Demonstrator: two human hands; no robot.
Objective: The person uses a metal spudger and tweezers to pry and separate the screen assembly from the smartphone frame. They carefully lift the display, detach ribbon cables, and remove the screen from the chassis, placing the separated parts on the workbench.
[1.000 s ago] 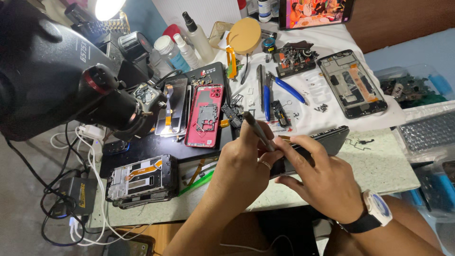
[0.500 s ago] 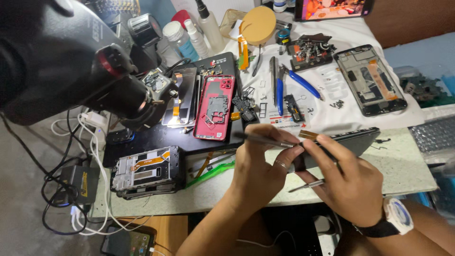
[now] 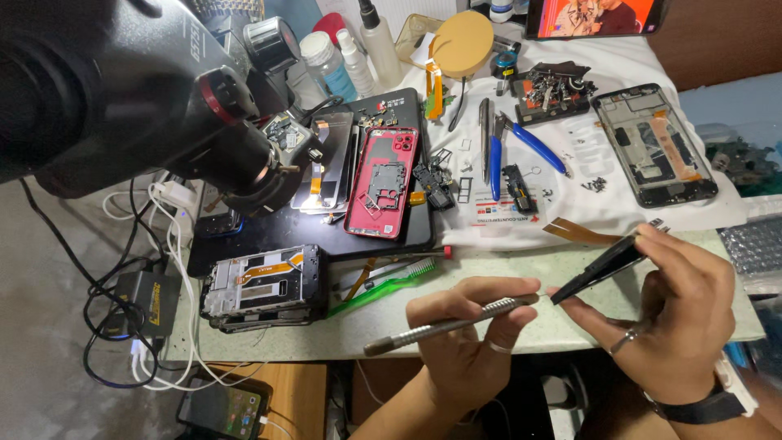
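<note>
Head view: the left hand hangs just past the bench's near edge, its grip closed around a slim metal pry tool that lies almost level, its tip pointing right. The right hand, with a ring and a dark wristband, hovers over the near right corner; its grip is closed on a dark phone panel, held edge-on and tilted, its low end nearest the tool's tip. The tip meets that low end, or stops just short; I cannot tell which. A brown flex ribbon lies just behind the panel.

Near the bench's near left corner rests a black phone frame, and a green toothbrush lies just to its right. A black mat in the middle carries a red phone back shell and further opened phones to its left. On a white cloth toward the far right lie blue-handled pliers, tweezers and small parts, and an open phone chassis sits near the right edge. Bottles stand along the far edge. A large black microscope head looms over the far left corner, and cables trail off the left edge.
</note>
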